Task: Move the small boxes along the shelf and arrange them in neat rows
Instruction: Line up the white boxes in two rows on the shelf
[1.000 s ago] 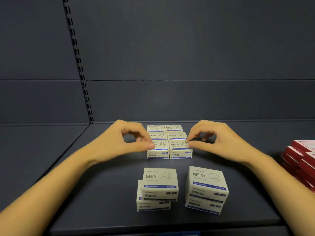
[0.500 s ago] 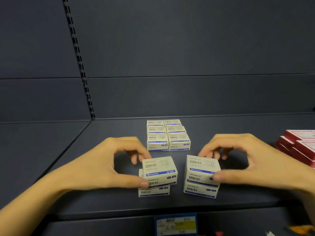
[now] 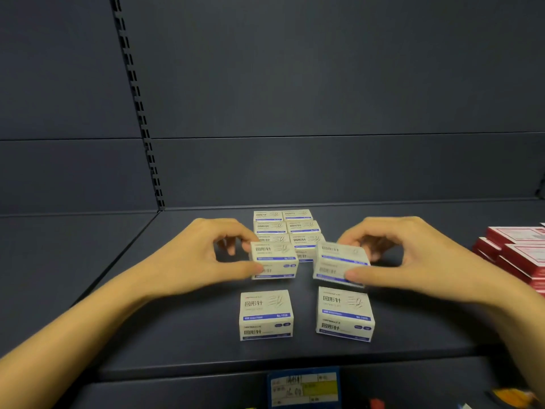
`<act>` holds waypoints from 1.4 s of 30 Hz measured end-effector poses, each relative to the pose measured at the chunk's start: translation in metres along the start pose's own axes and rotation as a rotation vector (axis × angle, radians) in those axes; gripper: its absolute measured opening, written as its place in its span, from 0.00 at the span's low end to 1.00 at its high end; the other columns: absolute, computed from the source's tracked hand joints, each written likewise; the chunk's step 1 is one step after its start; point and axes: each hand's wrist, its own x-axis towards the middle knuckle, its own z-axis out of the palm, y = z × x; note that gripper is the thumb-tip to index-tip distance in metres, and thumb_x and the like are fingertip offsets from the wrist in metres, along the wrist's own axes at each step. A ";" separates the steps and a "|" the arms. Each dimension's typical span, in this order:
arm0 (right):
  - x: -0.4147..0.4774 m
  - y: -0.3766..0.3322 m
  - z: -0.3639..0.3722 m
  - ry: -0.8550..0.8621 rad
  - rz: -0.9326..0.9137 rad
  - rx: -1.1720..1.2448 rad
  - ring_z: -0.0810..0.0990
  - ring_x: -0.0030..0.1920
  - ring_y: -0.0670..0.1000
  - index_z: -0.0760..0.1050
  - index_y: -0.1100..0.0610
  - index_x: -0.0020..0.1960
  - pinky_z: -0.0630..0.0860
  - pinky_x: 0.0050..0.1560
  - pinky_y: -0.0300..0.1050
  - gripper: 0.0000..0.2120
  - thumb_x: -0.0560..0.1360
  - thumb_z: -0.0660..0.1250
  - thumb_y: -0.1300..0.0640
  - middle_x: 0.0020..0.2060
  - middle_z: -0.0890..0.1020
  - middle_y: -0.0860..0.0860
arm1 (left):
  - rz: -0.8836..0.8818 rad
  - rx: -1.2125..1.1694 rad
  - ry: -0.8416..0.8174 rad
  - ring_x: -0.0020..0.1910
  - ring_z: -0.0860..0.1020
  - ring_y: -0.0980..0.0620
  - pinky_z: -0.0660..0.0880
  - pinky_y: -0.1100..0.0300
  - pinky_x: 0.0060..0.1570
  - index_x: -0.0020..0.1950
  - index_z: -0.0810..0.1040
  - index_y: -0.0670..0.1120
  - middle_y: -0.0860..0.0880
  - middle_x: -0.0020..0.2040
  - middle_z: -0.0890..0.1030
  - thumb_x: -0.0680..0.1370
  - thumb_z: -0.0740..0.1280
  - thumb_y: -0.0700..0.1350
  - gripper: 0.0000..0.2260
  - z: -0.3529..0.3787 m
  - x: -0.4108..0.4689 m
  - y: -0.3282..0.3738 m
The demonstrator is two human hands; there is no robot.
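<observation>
1. Shelf [image 3: 177, 320]: dark, flat, and carries all the stock listed below.
2. Back block [image 3: 303, 226]: small white-and-blue boxes set tight in two columns near the rear wall, edges squared.
3. Left-held box [image 3: 274, 262]: pinched by the left hand [image 3: 188, 261], thumb on the front face and fingers [image 3: 233, 231] curled over the rear. It sits just in front of the back block, roughly square to it.
4. Right-held box [image 3: 339, 265]: gripped the same way by the right hand [image 3: 427, 261], whose fingers [image 3: 377, 228] arch over the top. It is blurred and slightly skewed. Whether either held box touches the shelf cannot be told.
5. Front-left box [image 3: 265, 315] and front-right box [image 3: 343, 314]: loose near the shelf lip, apart from each other, not yet in rows.
6. Red boxes [image 3: 519, 252]: a stack at the right edge, apart from the task stock.
7. Price label [image 3: 303, 388]: on the shelf front, below.
8. Risks, by judgement:
   - The skewed right-held box may land crooked and leave a gap in its column.
   - Pushing either box in hard could shunt the back block out of line.
   - A forearm drawing back could catch a front box and tip it off the lip.
</observation>
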 end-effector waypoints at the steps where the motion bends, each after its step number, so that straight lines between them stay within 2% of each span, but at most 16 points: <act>1: 0.005 0.003 0.001 0.013 0.012 0.025 0.80 0.42 0.46 0.80 0.46 0.49 0.77 0.43 0.38 0.16 0.63 0.71 0.43 0.43 0.83 0.41 | -0.021 0.003 0.002 0.41 0.76 0.54 0.74 0.54 0.47 0.50 0.80 0.53 0.56 0.42 0.80 0.67 0.73 0.53 0.13 0.002 0.002 -0.003; 4: 0.018 0.015 0.009 0.044 0.048 0.077 0.80 0.40 0.46 0.80 0.48 0.51 0.77 0.42 0.35 0.15 0.65 0.74 0.49 0.43 0.84 0.45 | -0.081 -0.021 -0.021 0.42 0.76 0.54 0.74 0.54 0.48 0.50 0.80 0.53 0.56 0.43 0.81 0.68 0.73 0.51 0.12 0.006 0.003 -0.013; 6: 0.023 0.023 0.015 0.047 0.068 0.094 0.80 0.40 0.46 0.80 0.48 0.51 0.76 0.43 0.33 0.15 0.65 0.75 0.51 0.44 0.83 0.45 | -0.101 -0.058 -0.034 0.41 0.76 0.54 0.75 0.58 0.46 0.50 0.80 0.54 0.58 0.44 0.81 0.68 0.73 0.51 0.11 0.009 0.003 -0.018; 9: 0.027 0.031 0.021 0.025 0.080 0.096 0.81 0.42 0.45 0.78 0.47 0.51 0.78 0.46 0.34 0.17 0.64 0.77 0.51 0.45 0.83 0.44 | -0.114 -0.115 -0.014 0.40 0.75 0.56 0.72 0.65 0.42 0.47 0.79 0.55 0.61 0.44 0.81 0.68 0.74 0.49 0.10 0.013 0.001 -0.025; 12: 0.029 0.036 0.026 0.035 0.076 0.095 0.82 0.42 0.46 0.78 0.47 0.49 0.79 0.48 0.37 0.18 0.62 0.78 0.50 0.44 0.82 0.42 | -0.127 -0.125 0.016 0.38 0.74 0.57 0.72 0.66 0.42 0.47 0.79 0.54 0.62 0.43 0.81 0.67 0.75 0.49 0.11 0.017 0.001 -0.030; 16: 0.030 0.038 0.031 0.085 0.050 0.082 0.82 0.40 0.44 0.79 0.48 0.45 0.78 0.45 0.36 0.16 0.60 0.79 0.49 0.43 0.81 0.39 | -0.130 -0.121 0.053 0.38 0.74 0.58 0.70 0.71 0.38 0.46 0.80 0.55 0.66 0.40 0.80 0.66 0.75 0.49 0.11 0.020 0.001 -0.031; 28: 0.033 0.039 0.038 0.133 0.034 0.050 0.81 0.40 0.44 0.80 0.51 0.46 0.79 0.47 0.41 0.14 0.62 0.77 0.50 0.44 0.78 0.44 | -0.167 -0.191 0.080 0.32 0.73 0.60 0.71 0.71 0.34 0.45 0.80 0.55 0.63 0.39 0.82 0.64 0.77 0.48 0.12 0.026 0.006 -0.034; 33: 0.029 0.033 0.032 0.184 0.025 0.086 0.79 0.38 0.45 0.81 0.50 0.44 0.76 0.44 0.35 0.09 0.66 0.73 0.48 0.43 0.79 0.46 | -0.204 -0.225 0.126 0.33 0.73 0.59 0.73 0.63 0.38 0.47 0.78 0.55 0.54 0.44 0.82 0.61 0.76 0.56 0.18 0.020 0.001 -0.027; 35: 0.022 0.029 0.026 0.227 0.039 0.154 0.79 0.39 0.47 0.81 0.50 0.42 0.75 0.44 0.39 0.10 0.65 0.69 0.45 0.41 0.80 0.47 | -0.190 -0.309 0.084 0.34 0.73 0.58 0.72 0.62 0.39 0.45 0.80 0.52 0.52 0.43 0.82 0.62 0.77 0.58 0.17 0.012 -0.004 -0.020; 38: 0.003 0.024 0.018 0.171 0.037 0.187 0.80 0.42 0.52 0.82 0.50 0.42 0.75 0.48 0.47 0.14 0.67 0.67 0.41 0.41 0.82 0.48 | -0.117 -0.322 -0.093 0.38 0.76 0.56 0.73 0.61 0.44 0.46 0.80 0.53 0.53 0.42 0.82 0.61 0.73 0.57 0.17 0.003 -0.021 -0.009; 40: -0.010 0.019 0.015 0.090 0.015 0.169 0.80 0.42 0.50 0.81 0.48 0.45 0.76 0.46 0.45 0.16 0.67 0.67 0.37 0.41 0.82 0.47 | -0.091 -0.261 -0.166 0.42 0.77 0.57 0.73 0.63 0.47 0.48 0.80 0.55 0.55 0.44 0.82 0.60 0.74 0.58 0.19 0.004 -0.032 -0.004; 42: -0.021 0.016 0.013 0.014 0.007 0.129 0.80 0.42 0.48 0.79 0.45 0.48 0.76 0.44 0.41 0.21 0.62 0.68 0.33 0.44 0.81 0.46 | -0.083 -0.211 -0.169 0.46 0.77 0.55 0.73 0.64 0.47 0.49 0.79 0.57 0.55 0.46 0.81 0.60 0.75 0.58 0.20 0.006 -0.039 -0.001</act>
